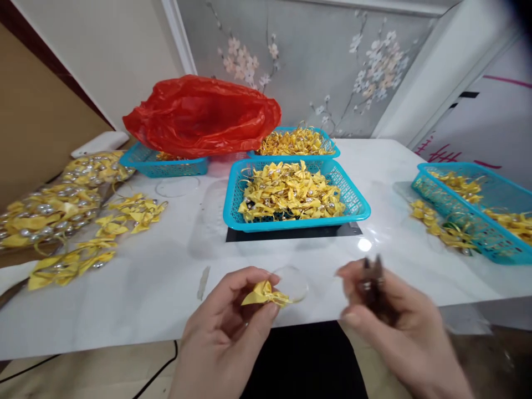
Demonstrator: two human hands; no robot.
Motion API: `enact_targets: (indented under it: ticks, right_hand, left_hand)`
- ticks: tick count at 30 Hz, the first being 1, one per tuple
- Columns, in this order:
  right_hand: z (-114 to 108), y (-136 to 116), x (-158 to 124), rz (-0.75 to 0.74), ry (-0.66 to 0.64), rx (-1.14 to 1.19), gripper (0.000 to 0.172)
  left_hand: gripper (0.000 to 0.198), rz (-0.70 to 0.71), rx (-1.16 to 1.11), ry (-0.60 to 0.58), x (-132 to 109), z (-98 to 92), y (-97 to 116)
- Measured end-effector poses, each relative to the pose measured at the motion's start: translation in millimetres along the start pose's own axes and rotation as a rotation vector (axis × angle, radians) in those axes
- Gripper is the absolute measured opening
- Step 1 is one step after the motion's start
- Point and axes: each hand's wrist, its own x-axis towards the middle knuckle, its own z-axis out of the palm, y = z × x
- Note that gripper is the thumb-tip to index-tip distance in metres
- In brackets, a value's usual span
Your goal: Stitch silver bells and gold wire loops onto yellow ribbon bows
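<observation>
My left hand (226, 330) pinches a yellow ribbon bow (264, 293) between thumb and fingers, just above the table's front edge. From the bow a thin clear loop (305, 288) sticks out to the right. My right hand (399, 327) is closed around small dark pliers (372, 282), whose jaws point up and away from me. Motion blurs the pliers, and their handles are hidden in the palm. A gap separates the pliers from the bow. Beyond both hands, a blue basket (297, 226) holds a heap of similar yellow bows (291, 191) with silvery beads.
A red plastic bag (203, 119) covers part of a blue basket (166, 168) at the back left. Behind the middle basket stands another blue basket (336, 151). Bagged bows (54, 210) and loose bows (137, 210) lie left. At right is a blue basket (457, 213).
</observation>
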Motion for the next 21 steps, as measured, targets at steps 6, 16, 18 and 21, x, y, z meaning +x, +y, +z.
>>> enact_targets:
  ticks: [6, 16, 18, 21]
  right_hand:
    - [45.6, 1.6, -0.9, -0.328, -0.307, 0.122, 0.016]
    - [25.3, -18.4, -11.8, -0.501, -0.412, -0.265, 0.020]
    - [21.1, -18.6, -5.5, -0.525, -0.371, -0.361, 0.025]
    - [22.2, -15.6, 4.1, -0.638, -0.289, -0.437, 0.026]
  left_hand:
    - [0.016, 0.106, -0.072, 0.072, -4.2, -2.8, -3.6]
    - [0.042, 0.022, -0.256, -0.035, 7.9, -5.8, -10.9]
    - [0.038, 0.005, -0.269, -0.073, 8.4, -8.6, -15.3]
    - [0.029, -0.003, -0.249, -0.119, 5.4, -11.3, -18.8]
